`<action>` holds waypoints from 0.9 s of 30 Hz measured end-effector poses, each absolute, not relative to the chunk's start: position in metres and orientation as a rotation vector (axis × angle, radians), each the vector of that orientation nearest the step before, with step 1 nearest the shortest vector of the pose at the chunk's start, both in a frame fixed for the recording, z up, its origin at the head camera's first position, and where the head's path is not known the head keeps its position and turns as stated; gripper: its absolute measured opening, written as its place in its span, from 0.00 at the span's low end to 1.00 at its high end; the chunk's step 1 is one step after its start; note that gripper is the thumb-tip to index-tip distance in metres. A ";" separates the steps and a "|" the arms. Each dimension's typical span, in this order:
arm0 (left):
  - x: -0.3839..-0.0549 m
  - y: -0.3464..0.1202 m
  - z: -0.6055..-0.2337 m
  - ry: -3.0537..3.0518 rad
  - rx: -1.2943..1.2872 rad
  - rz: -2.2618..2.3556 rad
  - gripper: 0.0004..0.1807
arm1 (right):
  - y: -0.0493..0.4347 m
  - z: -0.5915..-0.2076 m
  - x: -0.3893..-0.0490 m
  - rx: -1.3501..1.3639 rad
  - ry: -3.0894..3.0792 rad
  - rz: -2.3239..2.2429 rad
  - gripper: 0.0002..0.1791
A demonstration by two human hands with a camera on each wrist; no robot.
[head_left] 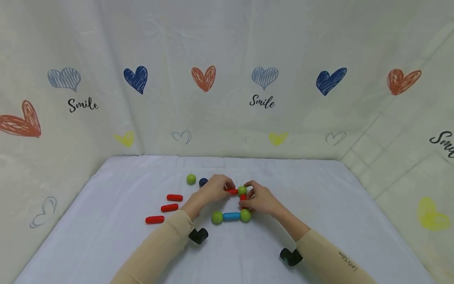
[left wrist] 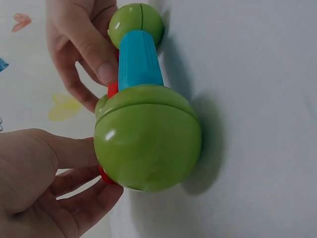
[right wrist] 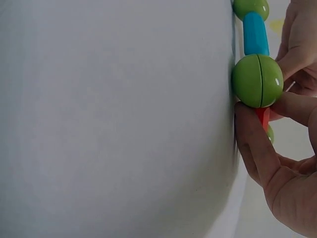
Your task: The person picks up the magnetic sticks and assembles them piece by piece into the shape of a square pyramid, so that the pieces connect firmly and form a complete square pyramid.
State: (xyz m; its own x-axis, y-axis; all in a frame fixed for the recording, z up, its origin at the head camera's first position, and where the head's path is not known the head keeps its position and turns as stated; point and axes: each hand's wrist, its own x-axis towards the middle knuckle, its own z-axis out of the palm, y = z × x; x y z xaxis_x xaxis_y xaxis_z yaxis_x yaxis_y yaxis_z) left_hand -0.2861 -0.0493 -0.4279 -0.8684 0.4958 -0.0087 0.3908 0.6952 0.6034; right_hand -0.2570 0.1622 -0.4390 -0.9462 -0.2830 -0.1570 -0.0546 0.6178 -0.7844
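Observation:
In the head view, a blue rod (head_left: 231,216) lies between two green balls (head_left: 217,217), (head_left: 245,215). From the right-hand ball a red rod (head_left: 242,197) runs back to a third green ball (head_left: 242,191). My right hand (head_left: 262,199) pinches this red rod, its index finger beside the far ball. My left hand (head_left: 214,187) holds another red rod (head_left: 232,191), whose end meets the far ball from the left; whether it is joined cannot be told. In the left wrist view, a large green ball (left wrist: 148,139) hides most of the left hand's rod.
Left of the hands, three loose red rods (head_left: 169,208) lie on the white cloth. A loose green ball (head_left: 191,179) and a dark blue ball (head_left: 203,182) sit behind them, the latter close to my left hand. A cloth with printed hearts (head_left: 203,78) hangs behind the table.

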 end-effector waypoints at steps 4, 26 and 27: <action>-0.286 -0.050 -0.428 2.737 0.722 0.930 0.12 | 0.161 -0.438 -0.256 -0.287 2.585 -1.232 0.34; -0.285 -0.062 -0.419 2.762 0.680 1.009 0.13 | 0.160 -0.438 -0.254 -0.255 2.585 -1.238 0.33; -0.285 -0.064 -0.419 2.776 0.675 1.017 0.13 | 0.160 -0.438 -0.254 -0.257 2.587 -1.235 0.33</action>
